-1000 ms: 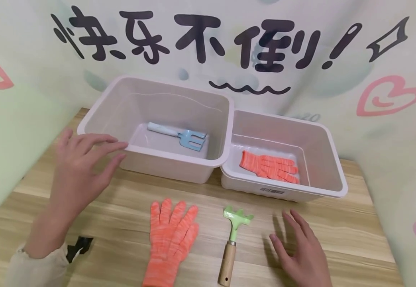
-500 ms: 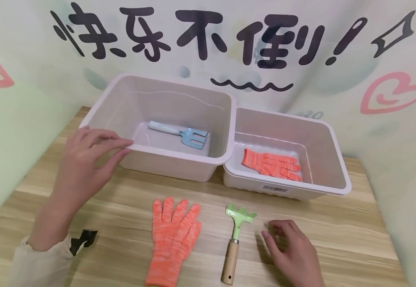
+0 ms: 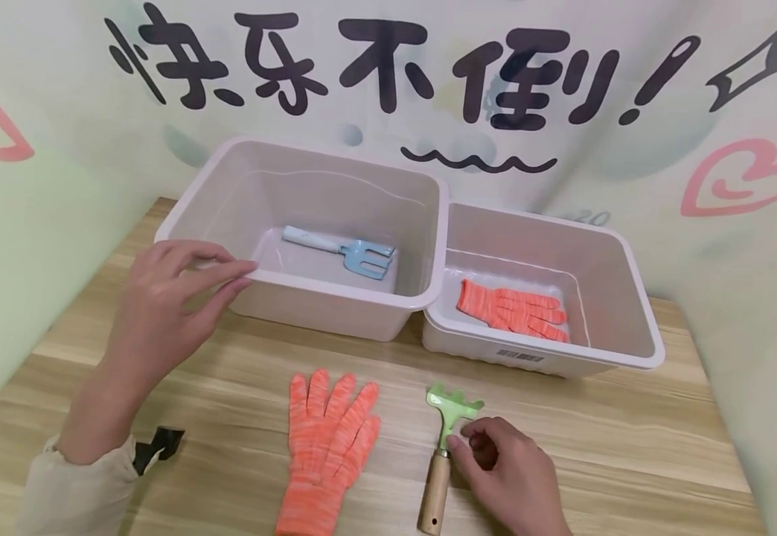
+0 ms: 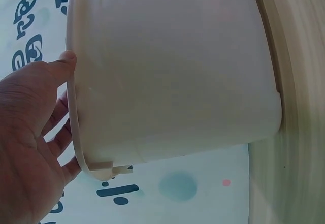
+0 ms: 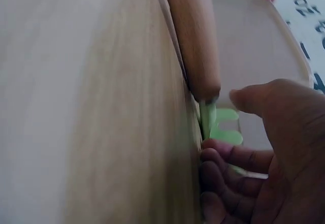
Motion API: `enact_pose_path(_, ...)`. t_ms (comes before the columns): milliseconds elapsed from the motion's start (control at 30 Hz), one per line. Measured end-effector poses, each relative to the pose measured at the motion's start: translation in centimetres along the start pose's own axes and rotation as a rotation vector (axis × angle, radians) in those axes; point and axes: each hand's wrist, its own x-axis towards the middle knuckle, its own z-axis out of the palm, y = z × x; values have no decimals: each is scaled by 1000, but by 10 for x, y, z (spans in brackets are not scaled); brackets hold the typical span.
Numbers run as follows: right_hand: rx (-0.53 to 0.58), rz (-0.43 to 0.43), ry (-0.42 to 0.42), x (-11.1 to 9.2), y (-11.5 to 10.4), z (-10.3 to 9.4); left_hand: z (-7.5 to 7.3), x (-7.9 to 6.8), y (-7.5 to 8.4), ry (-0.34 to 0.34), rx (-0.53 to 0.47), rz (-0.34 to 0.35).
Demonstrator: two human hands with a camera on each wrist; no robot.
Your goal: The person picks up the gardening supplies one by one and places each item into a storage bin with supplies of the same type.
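Head view: the step in hand appears to be picking up the green hand rake (image 3: pixel 438 473), which lies on the table (image 3: pixel 228 447) between the flat orange glove (image 3: pixel 328 447) and the right hand (image 3: pixel 516 473). The right hand is at the rake's neck, its fingers bent and a narrow gap left between thumb and forefinger; no firm hold is shown, and fingertip contact cannot be confirmed. The left hand (image 3: pixel 164 301) pinches the front rim of the left tub (image 3: pixel 324 311), which contains the blue fork (image 3: pixel 348 251). The right tub (image 3: pixel 458 341) contains a second orange glove (image 3: pixel 512 309). The next move likely calls for bringing thumb and fingers together across the neck, then lifting without letting the wooden handle swing
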Motion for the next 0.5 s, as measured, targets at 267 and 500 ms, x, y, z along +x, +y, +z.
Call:
enact_pose_path(267,-121,109,-159,8,-18,-4,-1,3,4,-6,-7,-26)
enact_pose_path(500,-136,104,-227,10,-26,-6,1,1,3,37,-35,-26)
